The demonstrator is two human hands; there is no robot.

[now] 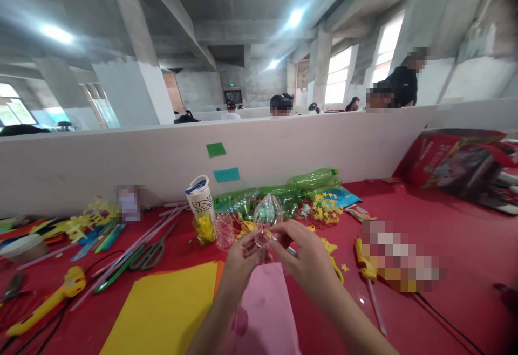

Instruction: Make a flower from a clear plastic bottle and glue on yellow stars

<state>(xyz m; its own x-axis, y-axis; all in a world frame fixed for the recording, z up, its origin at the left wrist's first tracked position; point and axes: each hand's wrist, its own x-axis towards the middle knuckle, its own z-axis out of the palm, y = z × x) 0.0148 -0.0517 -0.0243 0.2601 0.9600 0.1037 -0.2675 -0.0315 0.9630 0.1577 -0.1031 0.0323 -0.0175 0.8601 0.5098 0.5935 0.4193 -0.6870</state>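
Note:
A clear plastic piece (267, 212), rounded and made of curved strips like a small cage, is held up over the middle of the table. My left hand (242, 255) pinches its lower end from the left. From the right, my right hand (303, 247) closes its fingers on the same lower part. Whether a second small part lies between the fingertips, I cannot tell. Below my hands are a pink sheet (269, 301) and a stack of yellow sheets (162, 306). Just behind stand a ribbed clear bottle piece (224, 230) and a yellow-filled clear cup (205, 230).
Green plastic bottles (311, 178) lie along the white partition (324, 144). Yellow stars (327, 207) sit before them. At left are scissors (151, 253) and a yellow glue gun (52, 301); another glue gun (366, 263) with its cord lies right. A red box (449, 155) stands far right.

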